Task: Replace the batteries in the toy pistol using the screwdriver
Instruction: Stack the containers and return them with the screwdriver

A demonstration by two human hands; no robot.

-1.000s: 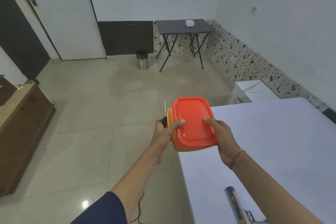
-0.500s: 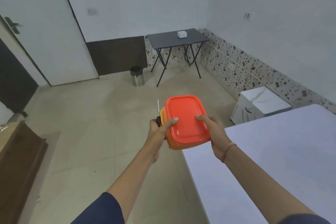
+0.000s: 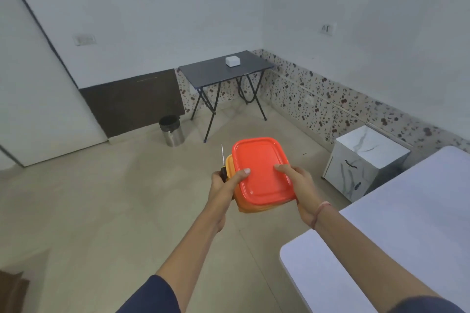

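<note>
Screwdriver (image 3: 223, 160), surely light and stiff, sits with its dark handle clamped in the left hand (image 3: 222, 187), thin shaft pointing away, pressed beside the orange lidded box (image 3: 262, 175) that the right hand (image 3: 298, 184) grips opposite, left of the worktop (image 3: 394, 249).

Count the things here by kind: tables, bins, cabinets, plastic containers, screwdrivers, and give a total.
Tables: 2, the folding table and the white table
Bins: 1, the steel bin
Cabinets: 1, the marble cabinet
Plastic containers: 1, the red-lidded container
Screwdrivers: 1, the screwdriver
Total: 6
</note>
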